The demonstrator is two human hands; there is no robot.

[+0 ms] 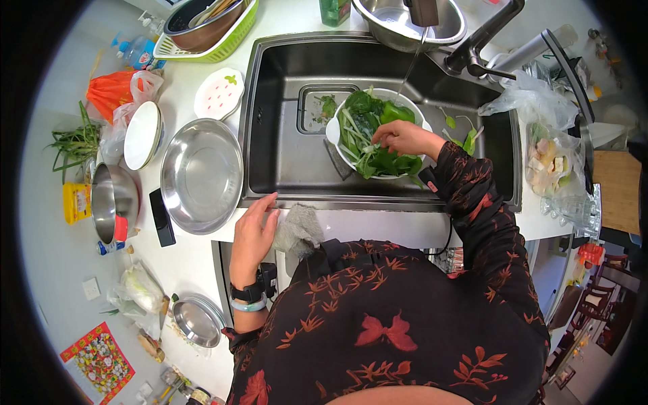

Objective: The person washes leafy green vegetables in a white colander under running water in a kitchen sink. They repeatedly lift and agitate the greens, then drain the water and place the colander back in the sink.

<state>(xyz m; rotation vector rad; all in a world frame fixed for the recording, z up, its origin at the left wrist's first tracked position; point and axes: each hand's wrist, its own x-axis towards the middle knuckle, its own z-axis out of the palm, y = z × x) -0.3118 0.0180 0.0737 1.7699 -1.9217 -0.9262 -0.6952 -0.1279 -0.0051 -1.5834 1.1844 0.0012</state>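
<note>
In the dark metal sink stands a white colander filled with leafy greens and a green pepper. My right hand reaches over the colander, its fingertips down at the greens; whether it grips a stem I cannot tell. A thin stream of water falls from the brown faucet to the colander's far rim. My left hand is empty, fingers apart, at the sink's near left edge, beside a grey rag. Loose leaves lie in the sink, right of the colander.
A steel bowl stands at the sink's far edge. Left of the sink are a large steel basin, a strawberry-patterned dish, white plates, a steel pot and a phone. Bagged food lies on the right.
</note>
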